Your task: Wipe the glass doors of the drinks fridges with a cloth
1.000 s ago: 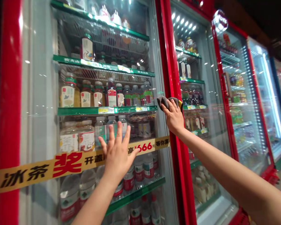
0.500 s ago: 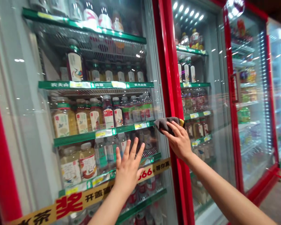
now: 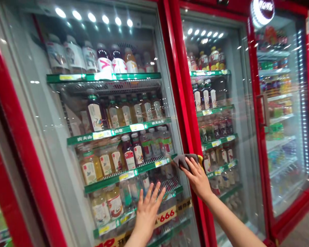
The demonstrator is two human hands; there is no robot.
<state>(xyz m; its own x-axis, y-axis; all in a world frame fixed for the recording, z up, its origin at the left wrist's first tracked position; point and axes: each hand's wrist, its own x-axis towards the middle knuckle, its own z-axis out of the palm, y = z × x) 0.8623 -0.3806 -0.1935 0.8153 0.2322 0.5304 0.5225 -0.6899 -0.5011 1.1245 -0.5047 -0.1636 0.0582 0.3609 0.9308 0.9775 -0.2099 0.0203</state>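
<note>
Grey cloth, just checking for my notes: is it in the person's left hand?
No, the grey cloth is gripped by the right hand, while the left hand is open and holds nothing.

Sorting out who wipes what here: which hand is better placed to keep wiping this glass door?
Probably the right hand: it holds the grey cloth against the glass door, near its red frame. The left hand is bare, with its fingers spread open at the glass, so it has no cloth to wipe with.

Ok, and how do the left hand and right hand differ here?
The left hand is open with spread fingers and empty, while the right hand grips a grey cloth. The left hand also sits lower than the right hand. Both are bare and reach the glass door.
</note>
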